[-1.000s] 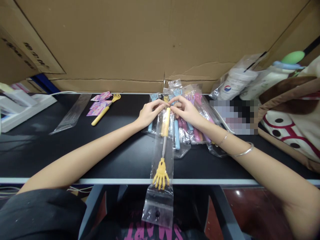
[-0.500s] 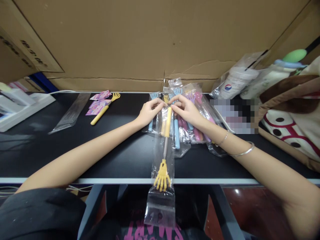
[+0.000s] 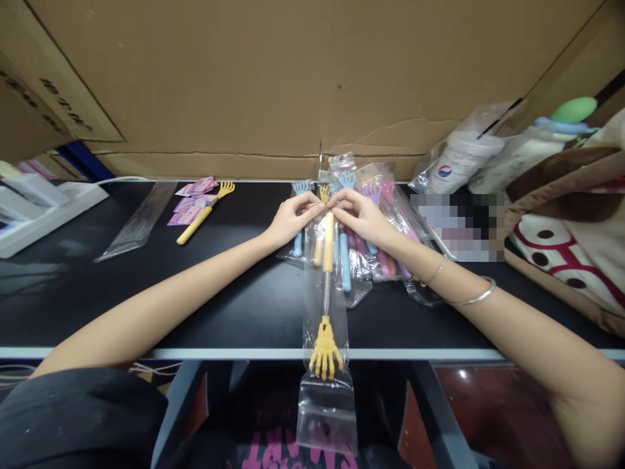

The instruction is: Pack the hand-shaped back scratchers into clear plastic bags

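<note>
A yellow back scratcher (image 3: pixel 325 339) with a claw-shaped head lies inside a clear plastic bag (image 3: pixel 325 417). Its handle points away from me, and the claw end hangs over the table's front edge. My left hand (image 3: pixel 293 218) pinches the far end of the bag from the left. My right hand (image 3: pixel 359 213) pinches the same end from the right, fingertips nearly meeting the left ones. Beneath and behind the hands lie several bagged back scratchers (image 3: pixel 346 260) in blue, yellow, purple and pink.
A loose yellow back scratcher (image 3: pixel 196 225) rests by pink cards (image 3: pixel 193 207) on the left, near a flat clear bag (image 3: pixel 139 225). A white tray (image 3: pixel 53 218) is far left. At right are a bagged cup (image 3: pixel 463 163), a bottle (image 3: pixel 532 150) and a cloth bag (image 3: pixel 576 241).
The bagged yellow back scratcher has swung slightly to the right and a little toward me at its claw end. Both hands stay at the bag's far end.
</note>
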A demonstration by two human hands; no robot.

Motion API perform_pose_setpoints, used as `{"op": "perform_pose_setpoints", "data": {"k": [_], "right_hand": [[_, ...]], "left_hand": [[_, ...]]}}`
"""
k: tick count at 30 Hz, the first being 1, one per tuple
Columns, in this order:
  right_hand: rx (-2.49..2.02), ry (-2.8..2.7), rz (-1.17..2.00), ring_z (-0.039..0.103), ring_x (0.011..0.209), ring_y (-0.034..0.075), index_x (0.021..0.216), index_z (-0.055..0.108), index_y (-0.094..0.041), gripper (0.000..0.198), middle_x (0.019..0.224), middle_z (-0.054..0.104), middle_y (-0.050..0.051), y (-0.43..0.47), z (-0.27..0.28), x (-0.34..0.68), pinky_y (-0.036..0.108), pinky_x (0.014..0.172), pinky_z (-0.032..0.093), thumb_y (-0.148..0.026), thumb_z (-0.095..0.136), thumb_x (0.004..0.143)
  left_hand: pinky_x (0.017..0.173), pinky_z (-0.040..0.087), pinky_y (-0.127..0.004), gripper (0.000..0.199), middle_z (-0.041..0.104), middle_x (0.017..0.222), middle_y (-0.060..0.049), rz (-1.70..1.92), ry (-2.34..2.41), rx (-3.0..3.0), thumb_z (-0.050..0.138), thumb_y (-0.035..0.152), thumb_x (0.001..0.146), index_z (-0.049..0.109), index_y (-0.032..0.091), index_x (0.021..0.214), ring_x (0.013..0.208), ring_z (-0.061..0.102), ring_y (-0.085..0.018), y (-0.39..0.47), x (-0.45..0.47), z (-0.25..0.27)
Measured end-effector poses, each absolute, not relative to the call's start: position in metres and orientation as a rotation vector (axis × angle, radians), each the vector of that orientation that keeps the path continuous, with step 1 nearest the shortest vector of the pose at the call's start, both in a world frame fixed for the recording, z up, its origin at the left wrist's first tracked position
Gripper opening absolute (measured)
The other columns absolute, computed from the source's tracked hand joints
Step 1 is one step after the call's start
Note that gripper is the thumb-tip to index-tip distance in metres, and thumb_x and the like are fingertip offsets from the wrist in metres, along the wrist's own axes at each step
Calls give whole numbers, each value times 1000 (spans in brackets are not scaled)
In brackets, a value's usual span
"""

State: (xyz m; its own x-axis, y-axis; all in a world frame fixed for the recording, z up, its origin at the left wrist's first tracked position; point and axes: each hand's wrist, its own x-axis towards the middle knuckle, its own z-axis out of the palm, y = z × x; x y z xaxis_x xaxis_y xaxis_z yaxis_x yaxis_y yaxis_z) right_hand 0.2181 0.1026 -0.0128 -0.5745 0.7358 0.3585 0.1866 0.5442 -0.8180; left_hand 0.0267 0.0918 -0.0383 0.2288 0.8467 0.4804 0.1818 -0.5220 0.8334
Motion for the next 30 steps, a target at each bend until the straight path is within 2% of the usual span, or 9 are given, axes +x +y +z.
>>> {"op": "perform_pose_setpoints", "data": {"k": [5,13,20,30], "right_hand": [[-696,-2101,932,54,64,10,96,52,-20,17,73,57,-3,103,-13,218,27,63,44,-23,59,81],[-726,-2136,865,59,76,14,98,52,-20,26,81,62,0,97,-9,216,31,74,46,-34,64,80],[-764,-2101,741,56,68,12,84,55,-19,16,73,60,-1,99,-10,216,29,68,45,-34,60,83],[-814,-2109,784,58,67,13,85,53,-19,21,71,61,-1,94,-9,213,30,66,46,-36,64,79]], "left_hand": [[66,41,-23,39,58,72,1,1398,984,1871,60,55,81,56,17,74,67,52,-11,90,28,-37],[62,37,-23,33,55,67,2,1457,1050,1896,60,48,82,57,17,72,63,47,-10,87,28,-36],[59,36,-23,32,58,65,2,1383,1107,2028,60,47,83,59,17,71,61,49,-10,83,29,-35],[57,34,-23,34,56,63,3,1359,1111,2074,57,46,85,57,17,68,59,47,-10,83,30,-35]]}}
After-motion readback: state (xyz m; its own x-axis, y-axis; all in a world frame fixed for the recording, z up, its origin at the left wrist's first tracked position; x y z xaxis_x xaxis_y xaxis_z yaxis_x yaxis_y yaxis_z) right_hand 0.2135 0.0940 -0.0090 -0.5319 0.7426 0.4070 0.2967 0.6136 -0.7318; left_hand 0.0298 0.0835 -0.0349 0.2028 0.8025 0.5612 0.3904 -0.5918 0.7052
